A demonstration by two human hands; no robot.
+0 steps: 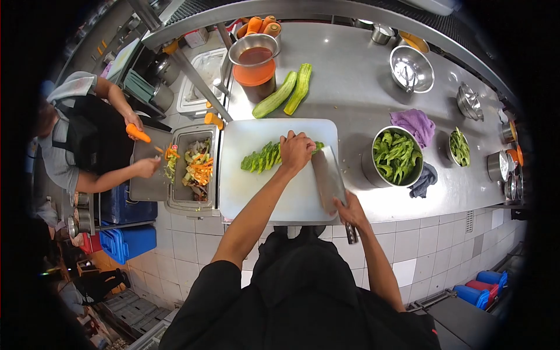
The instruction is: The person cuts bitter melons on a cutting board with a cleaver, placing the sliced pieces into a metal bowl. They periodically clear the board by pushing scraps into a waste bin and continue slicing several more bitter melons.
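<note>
On a white cutting board (245, 201) lies a row of sliced green vegetable (259, 159). My left hand (296, 151) presses down on its right part with curled fingers. In my right hand (351, 210) is a large cleaver (329, 181), its broad blade slanting up to the vegetable's right end beside my left fingers. Behind the board, two peeled green vegetables (275, 96) rest on the steel counter (344, 64). Right of the board stands a steel pot (373, 175) filled with cut green pieces (396, 156).
At left, a co-worker (87, 128) holds a carrot (138, 133) over a bin (175, 201) of peelings. Steel bowls (412, 69), a purple cloth (414, 125) and a dark cloth (424, 179) are on the right. An orange-banded container (255, 74) stands behind the board.
</note>
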